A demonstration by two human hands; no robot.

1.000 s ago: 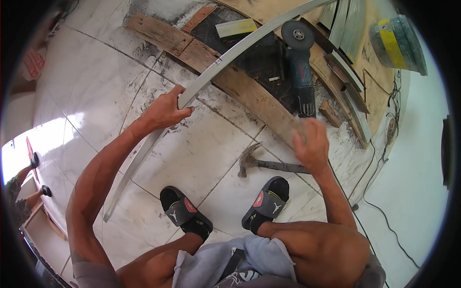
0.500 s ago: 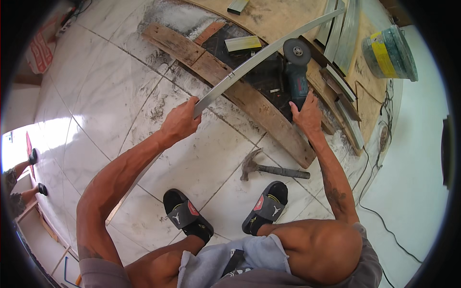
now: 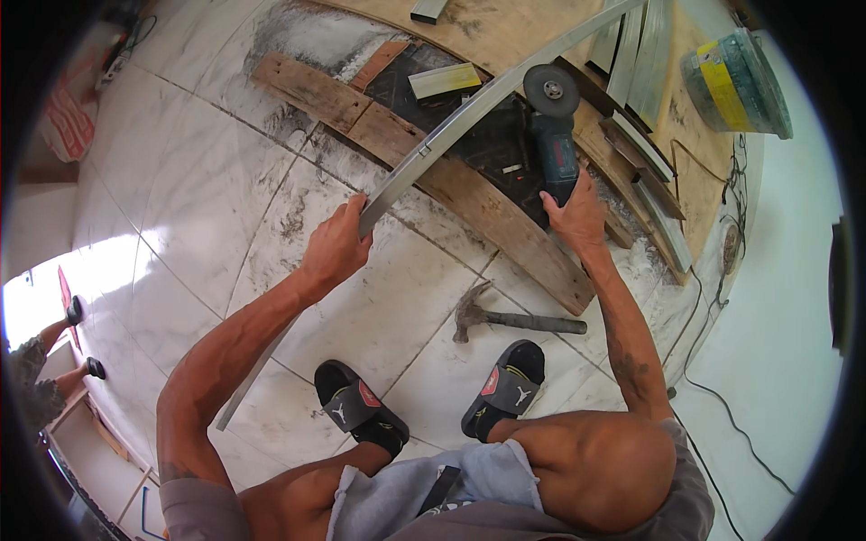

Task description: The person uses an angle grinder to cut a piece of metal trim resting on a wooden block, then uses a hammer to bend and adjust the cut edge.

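Your right hand (image 3: 577, 216), empty a second ago, now wraps the rear of the angle grinder (image 3: 557, 144) near the plywood's (image 3: 487, 27) closest edge. With your left hand (image 3: 338, 245) clamped on the metal bar (image 3: 460, 124), slanting across the plank (image 3: 492, 203), you have both in hand.

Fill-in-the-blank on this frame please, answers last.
1. The left hand holds a long bar made of ____.
2. The right hand grips the angle grinder, its disc pointing ____ from the person.
3. The hammer lies with its head toward the person's ____ side.
4. The bucket has a ____ band.
Missing words: metal; away; left; yellow.
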